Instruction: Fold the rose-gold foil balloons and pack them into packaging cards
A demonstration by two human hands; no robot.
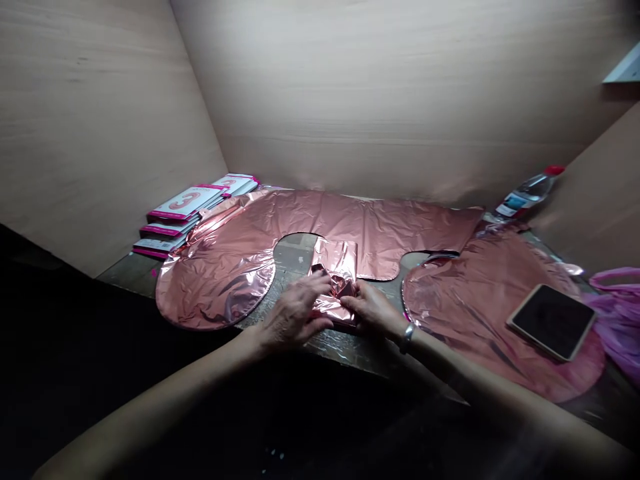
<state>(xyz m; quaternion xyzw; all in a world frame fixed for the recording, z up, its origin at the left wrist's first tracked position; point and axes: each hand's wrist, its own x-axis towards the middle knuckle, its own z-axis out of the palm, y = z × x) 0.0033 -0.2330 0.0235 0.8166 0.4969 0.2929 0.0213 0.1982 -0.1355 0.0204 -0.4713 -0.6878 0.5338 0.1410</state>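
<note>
Rose-pink metallic foil, creased into a small rectangular bundle [336, 253], lay near the table's front edge; its folding looked well advanced, with only the crumpled middle unsmoothed. At eight o'clock to it, the bare left hand [295, 310] lay over its side, fingers loosely parted, thumb apart. At four o'clock, the bare right hand [375, 308] pinched its side between thumb and fingers. Beyond, at twelve, a broad curved rose-pink foil sheet [380, 230] lay flat and unfolded; whether the rounded foil lobe [453, 300] at three o'clock belonged to it was hard to tell. White-and-magenta flat packs [187, 201] stood stacked at ten.
</note>
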